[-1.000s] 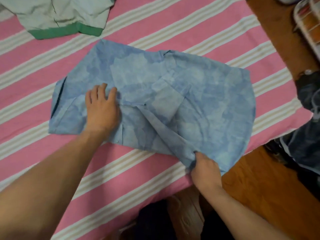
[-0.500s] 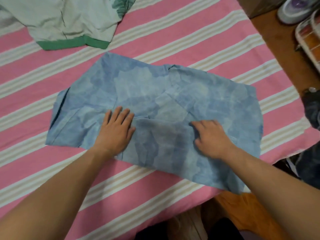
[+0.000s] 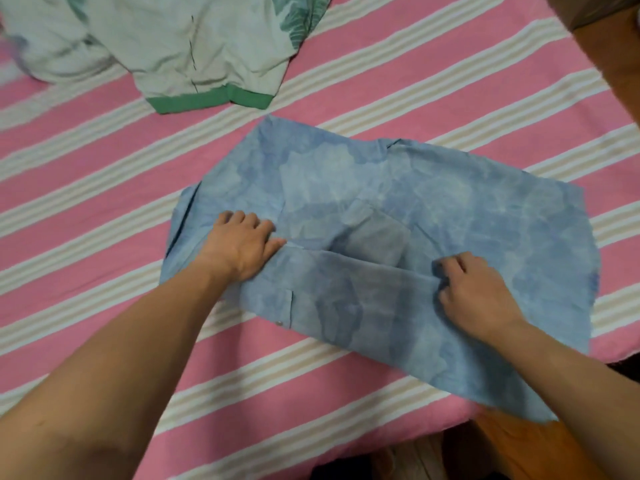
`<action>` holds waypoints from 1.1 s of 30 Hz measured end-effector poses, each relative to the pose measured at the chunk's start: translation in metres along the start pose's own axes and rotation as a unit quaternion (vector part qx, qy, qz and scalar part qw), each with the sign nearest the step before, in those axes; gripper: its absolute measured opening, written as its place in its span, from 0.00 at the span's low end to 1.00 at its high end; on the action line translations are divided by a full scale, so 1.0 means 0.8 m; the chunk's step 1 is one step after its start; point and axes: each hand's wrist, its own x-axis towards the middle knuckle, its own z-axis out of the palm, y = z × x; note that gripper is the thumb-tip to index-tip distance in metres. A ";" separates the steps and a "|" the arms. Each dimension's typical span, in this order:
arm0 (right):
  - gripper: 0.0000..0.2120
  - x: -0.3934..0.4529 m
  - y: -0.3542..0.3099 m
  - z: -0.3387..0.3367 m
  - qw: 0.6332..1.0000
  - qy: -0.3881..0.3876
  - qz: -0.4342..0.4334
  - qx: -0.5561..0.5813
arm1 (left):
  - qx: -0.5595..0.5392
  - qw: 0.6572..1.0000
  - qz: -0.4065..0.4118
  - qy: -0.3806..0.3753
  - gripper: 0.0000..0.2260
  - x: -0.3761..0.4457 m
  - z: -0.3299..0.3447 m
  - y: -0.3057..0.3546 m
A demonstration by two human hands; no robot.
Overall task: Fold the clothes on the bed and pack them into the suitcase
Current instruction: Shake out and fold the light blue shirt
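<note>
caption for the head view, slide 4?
Both hands, left hand and right hand, on a blue shirt spread over the striped bedsheet.
</note>
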 end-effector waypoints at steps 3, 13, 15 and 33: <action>0.15 0.004 -0.044 0.018 0.995 0.020 -0.097 0.004 | -0.015 0.998 -0.035 -0.046 0.25 -0.022 0.023 -0.033; 0.12 -0.021 0.002 0.047 0.998 0.050 0.010 -0.029 | -0.132 0.971 -0.033 0.195 0.24 -0.060 0.026 0.122; 0.13 -0.032 0.031 0.048 0.997 0.040 0.017 -0.059 | -0.134 0.982 -0.035 0.128 0.27 -0.054 0.052 0.141; 0.31 -0.071 0.035 0.114 0.992 0.016 0.111 -0.062 | -0.150 0.975 -0.047 0.159 0.29 -0.057 0.128 0.065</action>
